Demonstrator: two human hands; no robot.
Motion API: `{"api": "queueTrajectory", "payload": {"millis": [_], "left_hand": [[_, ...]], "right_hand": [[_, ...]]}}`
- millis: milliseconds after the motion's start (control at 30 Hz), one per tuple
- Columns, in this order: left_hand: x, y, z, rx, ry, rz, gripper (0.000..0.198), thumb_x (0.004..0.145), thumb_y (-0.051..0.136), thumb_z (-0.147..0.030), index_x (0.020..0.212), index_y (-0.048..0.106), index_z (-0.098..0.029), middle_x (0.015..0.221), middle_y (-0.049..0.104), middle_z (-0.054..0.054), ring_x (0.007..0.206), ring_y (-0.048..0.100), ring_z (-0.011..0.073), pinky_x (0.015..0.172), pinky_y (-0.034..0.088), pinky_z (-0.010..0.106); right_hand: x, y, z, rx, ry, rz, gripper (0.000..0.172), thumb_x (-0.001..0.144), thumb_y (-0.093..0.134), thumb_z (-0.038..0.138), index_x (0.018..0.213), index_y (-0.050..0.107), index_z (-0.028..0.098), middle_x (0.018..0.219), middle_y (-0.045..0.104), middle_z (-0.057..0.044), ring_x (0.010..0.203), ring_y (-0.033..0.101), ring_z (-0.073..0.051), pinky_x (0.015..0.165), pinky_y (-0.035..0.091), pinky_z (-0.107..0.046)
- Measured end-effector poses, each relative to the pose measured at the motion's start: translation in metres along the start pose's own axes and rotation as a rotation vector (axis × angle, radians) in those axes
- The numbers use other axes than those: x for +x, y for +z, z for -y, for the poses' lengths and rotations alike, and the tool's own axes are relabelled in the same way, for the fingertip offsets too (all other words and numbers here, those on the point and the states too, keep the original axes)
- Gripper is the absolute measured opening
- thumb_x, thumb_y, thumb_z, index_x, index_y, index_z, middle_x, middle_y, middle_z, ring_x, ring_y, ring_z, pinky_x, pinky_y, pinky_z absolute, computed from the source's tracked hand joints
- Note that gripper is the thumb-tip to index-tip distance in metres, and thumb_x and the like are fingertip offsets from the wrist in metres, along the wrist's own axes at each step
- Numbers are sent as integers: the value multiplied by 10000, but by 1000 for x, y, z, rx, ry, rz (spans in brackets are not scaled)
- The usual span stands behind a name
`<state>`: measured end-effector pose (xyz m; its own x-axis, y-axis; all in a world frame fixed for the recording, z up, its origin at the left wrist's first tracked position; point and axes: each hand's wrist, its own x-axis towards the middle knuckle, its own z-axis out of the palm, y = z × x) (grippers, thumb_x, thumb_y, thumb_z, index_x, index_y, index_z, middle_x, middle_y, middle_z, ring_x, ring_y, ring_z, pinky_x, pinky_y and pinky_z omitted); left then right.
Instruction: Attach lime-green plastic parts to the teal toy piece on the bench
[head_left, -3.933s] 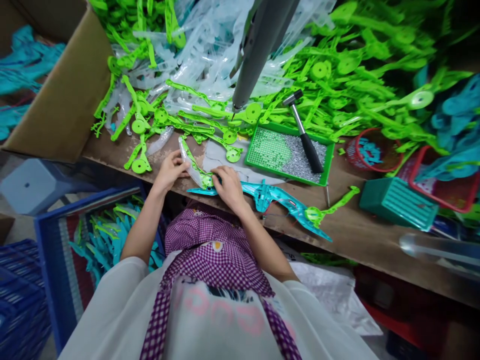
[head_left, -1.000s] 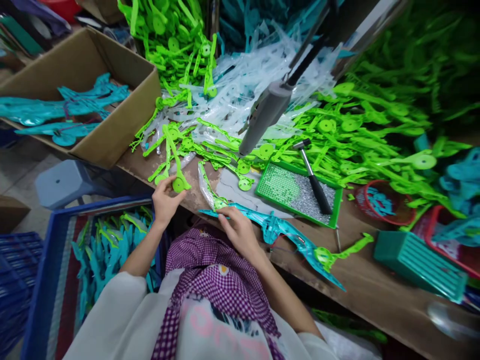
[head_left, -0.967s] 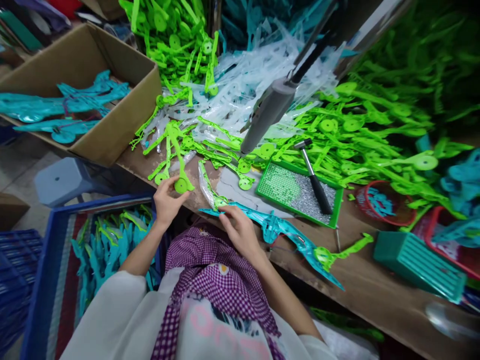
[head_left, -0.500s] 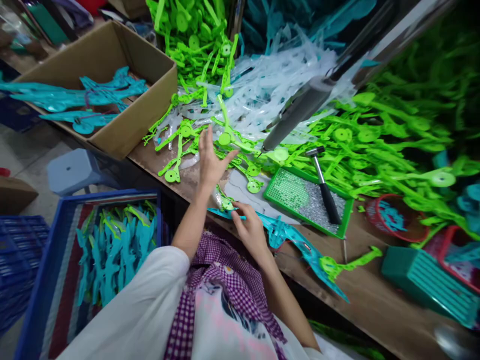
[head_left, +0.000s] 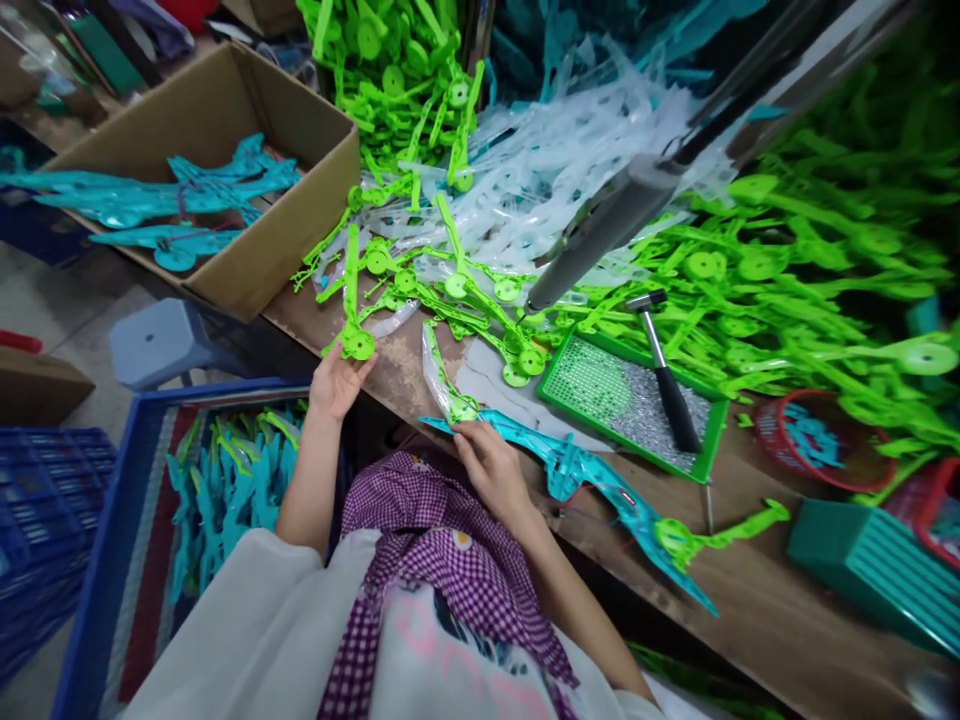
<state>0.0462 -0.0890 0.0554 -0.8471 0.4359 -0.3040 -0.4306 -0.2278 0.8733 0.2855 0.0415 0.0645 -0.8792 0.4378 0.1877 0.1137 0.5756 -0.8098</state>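
My left hand [head_left: 335, 388] grips a bright green plastic arm with a round disc [head_left: 358, 342] at the table's near edge, its long end pointing up. My right hand [head_left: 493, 468] holds the near end of a long teal plastic piece [head_left: 562, 468], fingers closed at the joint. Attached or lying there is a clear curved part with a green edge [head_left: 437, 375]; how it is fixed is hidden by the fingers. At the teal piece's far right end sits another green arm [head_left: 679, 543], sticking outward.
A grey power screwdriver [head_left: 600, 235] hangs over the table. A hammer [head_left: 664, 375] lies across a green tray [head_left: 600, 440] of small metal pieces. Heaps of green arms [head_left: 817, 320] and clear parts [head_left: 547, 150] fill the back. A cardboard box [head_left: 292, 235] and blue crate [head_left: 90, 600] stand left.
My left hand has moved from over the table to the near left edge and now holds a green arm. My right hand stays at the teal piece's end.
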Motion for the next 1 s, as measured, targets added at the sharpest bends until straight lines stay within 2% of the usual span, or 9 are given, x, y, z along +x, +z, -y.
{"api": "queueTrajectory", "payload": {"millis": [100,267,500,633,733,800,867,933,1000], "left_hand": [[-16,10,2,-210,-93,174,375,900,524,-467,1139,628,-199,1196,670,105,1215,593,261,1029,497,454],[-28,18,16,-217,-100,230,419,872,570,-530,1174,621,-245,1220,661,84,1228,584,278,1012,501,491],[-28,43,27,68,183,8,493,592,869,-386,997,644,-218,962,677,22,871,650,150,753,522,243],[-55,57,46,158,224,-53,348,695,796,-437,841,596,-192,799,624,-12,739,603,104,682,480,202],[-77,57,61,266,146,44,305,760,735,-451,827,608,-182,772,630,-2,693,596,109,650,484,215],[-80,49,60,401,151,193,265,790,705,-424,879,647,-181,850,661,28,722,617,128,666,505,240],[-68,34,47,565,282,237,239,797,696,-379,943,680,-190,960,669,52,779,632,144,704,518,262],[-41,12,25,713,488,77,236,793,690,-344,979,693,-198,1006,662,59,811,626,154,730,512,273],[-4,-12,1,816,588,-143,219,813,650,-333,962,692,-179,904,662,54,764,613,162,733,502,291]], "right_hand": [[-2,1,-1,16,3,-22,199,950,491,258,1004,674,207,945,717,-62,879,682,-170,809,557,-315],[14,-4,16,85,13,-78,186,944,502,266,994,674,215,965,720,-61,907,676,-172,833,553,-332],[77,-15,51,218,-78,-203,226,946,513,328,1096,648,225,1068,690,-56,989,643,-161,898,523,-333],[64,6,34,165,-84,19,424,917,564,364,1321,536,239,1229,629,-91,1106,618,-186,933,522,-343],[40,14,14,155,-1,-52,318,944,505,325,1225,615,227,1151,670,-100,1075,634,-195,930,528,-361],[20,0,0,159,74,-113,271,938,502,334,1111,677,220,1063,707,-93,1002,658,-201,912,535,-379],[-7,-32,-17,152,185,-137,272,900,548,398,1028,712,222,1014,730,-83,941,678,-212,878,546,-395],[-42,-78,-40,115,392,-205,323,827,618,487,963,735,219,972,747,-88,891,697,-239,827,559,-422],[-75,-129,-68,21,589,-456,409,759,667,546,978,735,208,976,750,-126,881,709,-291,788,558,-484]]}}
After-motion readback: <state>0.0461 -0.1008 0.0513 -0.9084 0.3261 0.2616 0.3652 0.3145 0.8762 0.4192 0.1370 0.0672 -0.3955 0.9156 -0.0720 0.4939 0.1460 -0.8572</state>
